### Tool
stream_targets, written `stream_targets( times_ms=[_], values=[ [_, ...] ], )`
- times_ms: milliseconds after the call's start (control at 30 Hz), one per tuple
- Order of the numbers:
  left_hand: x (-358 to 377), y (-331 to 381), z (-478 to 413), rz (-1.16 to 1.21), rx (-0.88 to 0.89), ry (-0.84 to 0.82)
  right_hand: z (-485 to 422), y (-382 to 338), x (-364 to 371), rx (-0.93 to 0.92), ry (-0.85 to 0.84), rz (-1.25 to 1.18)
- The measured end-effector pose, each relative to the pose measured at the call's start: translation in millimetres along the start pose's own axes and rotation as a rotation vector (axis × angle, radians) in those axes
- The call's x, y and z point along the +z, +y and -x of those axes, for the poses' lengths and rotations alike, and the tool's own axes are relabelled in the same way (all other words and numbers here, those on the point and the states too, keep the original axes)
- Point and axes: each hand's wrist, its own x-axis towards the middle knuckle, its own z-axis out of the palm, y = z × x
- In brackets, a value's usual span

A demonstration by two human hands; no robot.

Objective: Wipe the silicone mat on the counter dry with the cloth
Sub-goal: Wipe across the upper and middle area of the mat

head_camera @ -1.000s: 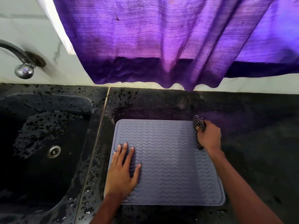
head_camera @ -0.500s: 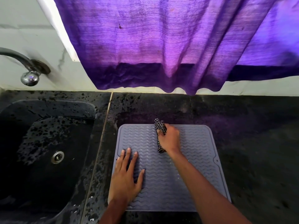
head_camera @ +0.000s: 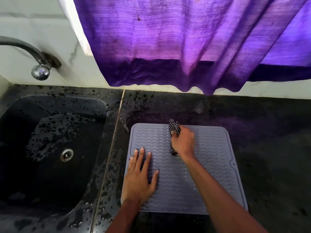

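Observation:
A grey silicone mat (head_camera: 215, 158) with wavy ridges lies flat on the black counter (head_camera: 269, 140). My left hand (head_camera: 140, 179) rests flat on the mat's left part, fingers spread, holding nothing. My right hand (head_camera: 183, 142) is closed around a bunched black-and-white checked cloth (head_camera: 174, 127) and presses it on the mat near the far edge, at about the middle. Small water drops show on the mat's right half.
A black sink (head_camera: 50, 148) with a drain sits to the left, wet with drops. A metal tap (head_camera: 38, 64) sticks out of the white wall above it. A purple curtain (head_camera: 185, 44) hangs over the counter's back edge.
My right hand has dragged the cloth leftward across the mat, from its far right corner to the middle of the far edge. The left hand stays in place.

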Motion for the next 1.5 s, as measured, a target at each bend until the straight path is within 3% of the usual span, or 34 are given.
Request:
stream_targets(
  times_ms=[300,400,500,600,867,1100,1233,1333,1500],
  values=[
    [0.2,1.6,-0.9,-0.073,-0.021,-0.055,21.1,-48.6,42.5,-0.115,-0.172,-0.059],
    [0.2,1.7,-0.9,-0.048,-0.036,-0.051,11.2,-53.7,30.4,-0.007,-0.263,-0.135],
    [0.2,1.4,-0.7,-0.033,-0.033,-0.041,4.0,-41.5,9.6,0.085,-0.124,-0.150],
    [0.4,2.0,-0.7,-0.025,-0.033,-0.027,3.5,-22.3,1.6,0.047,0.014,0.003],
    [4.8,1.8,-1.7,0.063,-0.025,0.015,19.5,-32.9,39.2,0.051,0.034,0.035],
    [7.1,1.3,-2.6,0.132,-0.026,0.049,31.1,-73.0,69.7,-0.046,-0.096,-0.019],
    [7.5,1.5,-3.1,0.126,-0.026,0.069,22.6,-86.8,64.2,-0.023,-0.294,-0.140],
    [7.0,1.3,-3.8,0.106,-0.012,0.090,13.5,-85.4,37.4,-0.138,-0.304,-0.137],
    [6.8,2.1,-3.4,0.097,-0.013,0.097,-16.5,-48.4,-10.0,-0.443,-0.318,0.228]
  ],
)
